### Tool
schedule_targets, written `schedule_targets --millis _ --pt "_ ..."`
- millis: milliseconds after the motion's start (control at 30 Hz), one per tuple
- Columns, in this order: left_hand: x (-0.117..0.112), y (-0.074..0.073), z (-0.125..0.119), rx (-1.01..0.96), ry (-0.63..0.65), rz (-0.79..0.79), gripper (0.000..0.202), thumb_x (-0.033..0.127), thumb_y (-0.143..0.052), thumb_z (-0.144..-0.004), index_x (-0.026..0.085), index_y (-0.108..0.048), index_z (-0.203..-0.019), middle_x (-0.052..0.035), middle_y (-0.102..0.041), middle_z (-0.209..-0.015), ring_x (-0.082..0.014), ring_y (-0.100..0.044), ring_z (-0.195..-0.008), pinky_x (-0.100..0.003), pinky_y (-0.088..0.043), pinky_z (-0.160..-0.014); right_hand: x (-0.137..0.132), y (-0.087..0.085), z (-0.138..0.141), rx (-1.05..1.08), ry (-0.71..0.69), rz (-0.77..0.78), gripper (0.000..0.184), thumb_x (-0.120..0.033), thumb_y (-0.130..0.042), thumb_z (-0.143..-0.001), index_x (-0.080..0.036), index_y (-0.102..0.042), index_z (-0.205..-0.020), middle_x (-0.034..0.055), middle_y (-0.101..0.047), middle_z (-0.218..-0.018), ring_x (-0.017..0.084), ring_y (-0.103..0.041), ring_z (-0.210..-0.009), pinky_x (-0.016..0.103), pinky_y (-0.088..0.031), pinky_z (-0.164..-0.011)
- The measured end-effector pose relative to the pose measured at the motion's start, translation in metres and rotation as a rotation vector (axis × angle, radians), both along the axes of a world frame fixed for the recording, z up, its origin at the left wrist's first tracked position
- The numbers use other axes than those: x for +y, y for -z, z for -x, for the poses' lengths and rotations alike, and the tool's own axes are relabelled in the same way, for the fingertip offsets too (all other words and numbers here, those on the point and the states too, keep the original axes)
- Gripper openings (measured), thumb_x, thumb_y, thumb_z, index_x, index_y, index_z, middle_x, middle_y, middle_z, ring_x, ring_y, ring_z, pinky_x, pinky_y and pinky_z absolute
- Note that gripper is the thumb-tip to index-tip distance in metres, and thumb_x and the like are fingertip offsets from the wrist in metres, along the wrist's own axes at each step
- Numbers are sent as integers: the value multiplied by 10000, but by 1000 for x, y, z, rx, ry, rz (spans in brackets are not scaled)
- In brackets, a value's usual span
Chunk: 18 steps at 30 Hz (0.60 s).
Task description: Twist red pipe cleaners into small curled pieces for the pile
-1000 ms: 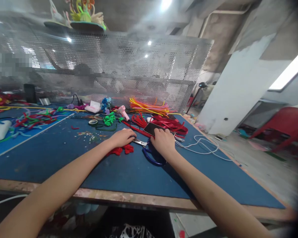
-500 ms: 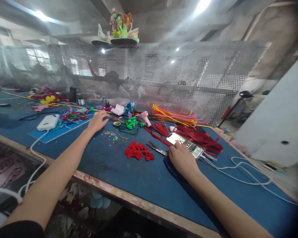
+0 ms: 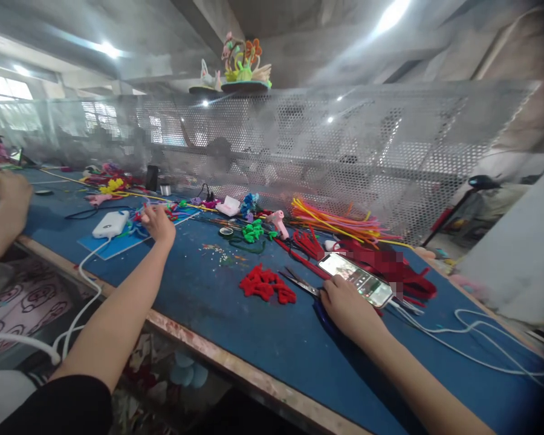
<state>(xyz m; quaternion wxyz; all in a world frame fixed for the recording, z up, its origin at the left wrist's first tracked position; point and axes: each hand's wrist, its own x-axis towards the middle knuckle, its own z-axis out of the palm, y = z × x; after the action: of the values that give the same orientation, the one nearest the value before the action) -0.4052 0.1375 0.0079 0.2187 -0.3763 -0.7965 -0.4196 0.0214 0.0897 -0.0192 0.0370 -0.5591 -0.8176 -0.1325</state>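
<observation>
My left hand point(image 3: 158, 225) hovers with fingers apart at a pile of coloured pipe cleaners point(image 3: 174, 211) on a blue board point(image 3: 111, 246). Nothing shows in its grasp. My right hand point(image 3: 351, 307) lies at the near edge of a lit phone point(image 3: 358, 279), its fingers bent and their tips partly hidden. Scissors point(image 3: 301, 281) with dark blue handles point(image 3: 323, 319) lie by that hand, blades pointing left; whether the hand touches them I cannot tell. Left of the blades lie red fuzzy pipe-cleaner pieces point(image 3: 266, 285).
Behind are green fuzzy pieces point(image 3: 252, 231), a pink glue gun point(image 3: 279, 223), orange and yellow pipe cleaners point(image 3: 340, 222) and dark red ribbon point(image 3: 385, 266). White cables point(image 3: 462, 344) run right. A white power bank point(image 3: 111, 224) sits left, near another person's hand point(image 3: 11, 199).
My left hand has moved left to the coloured pipe cleaners. My right hand has drawn back slightly from the phone screen. The view has turned left, bringing another person's hand into sight.
</observation>
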Motion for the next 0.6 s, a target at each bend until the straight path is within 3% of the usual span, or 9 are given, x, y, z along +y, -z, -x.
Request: schedule_targets --millis 67,133,267,367,433,533,600 --pt "-6 -2 2 12 -68 -84 381 59 -356 -789 188 -500 -1117 -155 -310 -1351 -303 -214 -1297 -551 -229 -992 -6 -2 3 -11 53 -13 273 -226 -359 -892 -111 -607 -898 146 -562 -937 255 -549 -901 351 -430 -742" --pt "-5 -2 1 24 -67 -106 362 63 -379 -782 195 -512 -1092 -143 -304 -1357 -295 -204 -1303 -540 -218 -1007 -14 -4 7 -3 150 -58 278 -265 -367 -890 -133 -609 -923 162 -556 -1006 290 -528 -953 392 -443 -718" --pt "5 1 -3 33 30 -75 257 77 -463 -746 145 -564 -974 -162 -341 -1322 -325 -254 -1269 -527 -226 -1011 -23 -5 12 95 302 -164 294 -324 -406 -869 -164 -582 -1041 174 -428 -1275 347 -399 -1136 576 -390 -791" --pt "12 0 -6 30 123 -99 203 103 -512 -743 130 -565 -938 -130 -341 -1303 -349 -280 -1232 -543 -225 -1003 -17 -4 8 204 318 -127 358 -357 -407 -862 -162 -531 -1135 174 -357 -1343 358 -330 -1197 617 -364 -816" --pt "13 -1 -7 28 169 -112 162 155 -513 -774 137 -561 -928 -93 -350 -1277 -370 -279 -1217 -575 -221 -988 -10 -4 5 237 218 -98 349 -312 -414 -857 -146 -524 -1144 179 -358 -1337 343 -330 -1201 558 -372 -862" --pt "11 -2 -8 31 213 -119 177 275 -504 -803 142 -574 -897 -79 -363 -1219 -412 -279 -1189 -603 -239 -940 0 -5 2 235 -82 -88 321 -159 -417 -833 -113 -529 -1130 175 -383 -1303 282 -354 -1187 428 -329 -966" --pt "11 -2 -8 39 234 -107 228 340 -500 -800 138 -586 -860 -79 -367 -1195 -431 -281 -1175 -593 -252 -917 4 -5 4 238 -206 -71 310 -114 -390 -840 -113 -539 -1112 156 -391 -1295 247 -372 -1172 368 -312 -989"
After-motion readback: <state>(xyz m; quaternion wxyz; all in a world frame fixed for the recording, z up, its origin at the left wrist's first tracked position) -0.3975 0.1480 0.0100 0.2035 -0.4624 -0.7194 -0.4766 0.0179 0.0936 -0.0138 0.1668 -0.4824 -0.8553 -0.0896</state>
